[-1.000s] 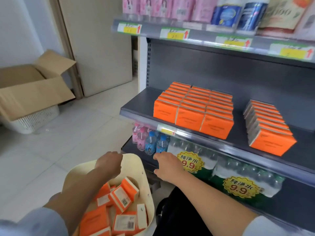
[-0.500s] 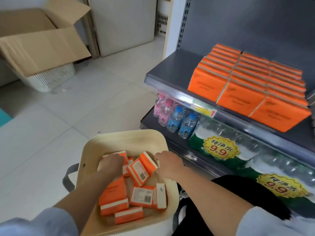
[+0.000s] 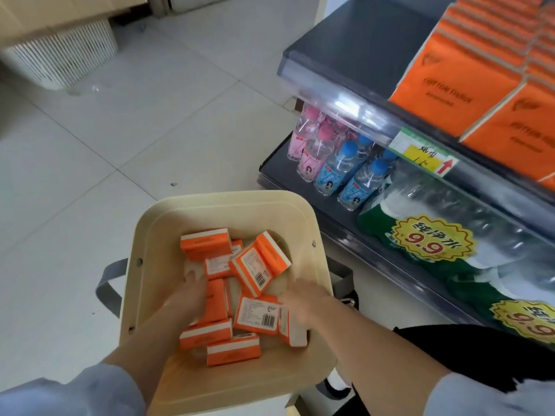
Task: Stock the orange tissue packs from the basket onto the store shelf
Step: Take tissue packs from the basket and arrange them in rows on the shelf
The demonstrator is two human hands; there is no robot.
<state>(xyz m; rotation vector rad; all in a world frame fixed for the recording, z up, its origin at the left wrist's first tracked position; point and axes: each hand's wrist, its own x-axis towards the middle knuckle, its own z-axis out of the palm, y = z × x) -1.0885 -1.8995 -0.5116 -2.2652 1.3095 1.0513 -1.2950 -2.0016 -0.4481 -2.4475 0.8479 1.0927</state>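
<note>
The grey store shelf (image 3: 360, 49) fills the right side, with rows of orange tissue packs (image 3: 459, 85) stacked on it and small water bottles (image 3: 336, 169) on the level below. Just beside it stands the cream basket (image 3: 156, 235), where about nine loose tissue packs (image 3: 261, 265) lie jumbled. Both hands reach into the basket. The left hand (image 3: 187, 298) rests on one pack (image 3: 217, 304) near the middle, fingers bent over its edge, though a real grip cannot be made out. The right hand (image 3: 303, 301) is blurred just above the packs, so its fingers cannot be read.
</note>
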